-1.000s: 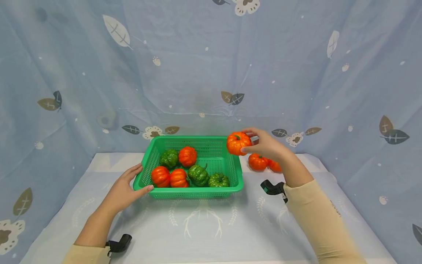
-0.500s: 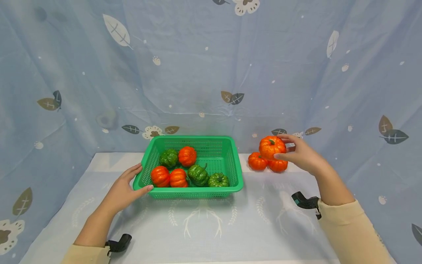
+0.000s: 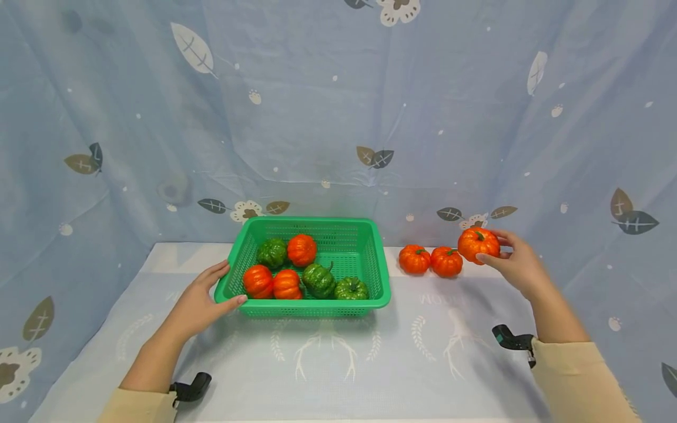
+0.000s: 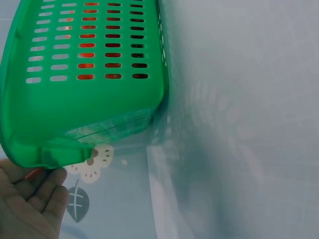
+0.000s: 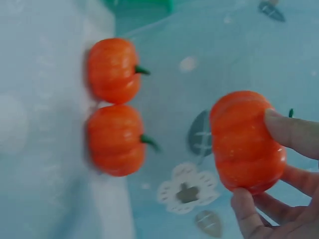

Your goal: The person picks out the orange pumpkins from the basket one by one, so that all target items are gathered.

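My right hand (image 3: 515, 264) holds an orange toy pumpkin (image 3: 478, 245) with a green stem, thumb on one side and fingers on the other, raised above the table. Two more orange pumpkins, a left one (image 3: 415, 259) and a right one (image 3: 446, 262), sit side by side just left of it. In the right wrist view, the held pumpkin (image 5: 246, 142) is apart from them. My left hand (image 3: 198, 302) rests against the left front corner of a green plastic basket (image 3: 307, 304). Its fingers are extended along the rim, and the left wrist view shows fingertips touching the rim from outside.
Inside the basket lie several pumpkins, orange ones such as the back one (image 3: 302, 250) and green ones such as the front right one (image 3: 351, 288). A patterned blue curtain (image 3: 296, 117) hangs behind the white-covered table (image 3: 328, 376).
My right hand has carried the orange pumpkin rightward from the basket's right rim, past the two table pumpkins, and lower. The left hand and the basket have stayed in place.
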Tool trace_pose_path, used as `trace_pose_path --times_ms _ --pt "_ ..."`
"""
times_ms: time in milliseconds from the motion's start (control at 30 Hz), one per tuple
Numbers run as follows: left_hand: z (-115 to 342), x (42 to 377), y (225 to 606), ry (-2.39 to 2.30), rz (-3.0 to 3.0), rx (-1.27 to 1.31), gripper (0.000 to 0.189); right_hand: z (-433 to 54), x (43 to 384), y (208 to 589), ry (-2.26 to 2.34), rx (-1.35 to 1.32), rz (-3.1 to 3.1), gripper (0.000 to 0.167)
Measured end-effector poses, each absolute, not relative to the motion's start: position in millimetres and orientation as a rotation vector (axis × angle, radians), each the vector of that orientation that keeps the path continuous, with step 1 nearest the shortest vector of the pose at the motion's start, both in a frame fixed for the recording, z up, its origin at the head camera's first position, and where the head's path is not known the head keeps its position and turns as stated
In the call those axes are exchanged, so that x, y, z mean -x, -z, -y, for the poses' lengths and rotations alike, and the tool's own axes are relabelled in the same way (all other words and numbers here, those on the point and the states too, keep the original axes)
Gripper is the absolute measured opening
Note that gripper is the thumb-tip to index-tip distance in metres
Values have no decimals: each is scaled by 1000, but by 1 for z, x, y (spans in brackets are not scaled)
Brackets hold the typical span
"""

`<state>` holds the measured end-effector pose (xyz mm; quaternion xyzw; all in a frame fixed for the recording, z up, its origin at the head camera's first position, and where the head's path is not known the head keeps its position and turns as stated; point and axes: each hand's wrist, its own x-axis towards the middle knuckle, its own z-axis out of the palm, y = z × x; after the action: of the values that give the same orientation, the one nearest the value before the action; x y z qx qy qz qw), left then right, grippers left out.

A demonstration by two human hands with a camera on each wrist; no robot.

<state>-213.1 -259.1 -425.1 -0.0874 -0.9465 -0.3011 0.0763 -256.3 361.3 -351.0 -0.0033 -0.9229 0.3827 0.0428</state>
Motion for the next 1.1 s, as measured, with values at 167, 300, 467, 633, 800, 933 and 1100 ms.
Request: trace_pose_path --times_ms 167,300,467,633,800,933,1100 --pt "259 213 424 905 2835 268 94 -371 268 376 -1224 119 2734 85" --pt "260 213 424 901 2834 273 95 -377 279 394 -1242 237 2696 84" --pt "260 213 424 899 2836 275 95 -385 291 410 -1260 364 2692 82" --pt "260 212 424 908 2830 286 94 -393 304 425 -1257 463 2707 82" --pt "260 212 423 905 2835 294 93 -398 317 440 -1282 556 2725 82" --pt "261 213 423 912 2837 295 94 -399 323 447 -1275 624 2746 80" --pt "261 213 423 919 2839 295 95 -399 325 453 -1298 689 2752 80"
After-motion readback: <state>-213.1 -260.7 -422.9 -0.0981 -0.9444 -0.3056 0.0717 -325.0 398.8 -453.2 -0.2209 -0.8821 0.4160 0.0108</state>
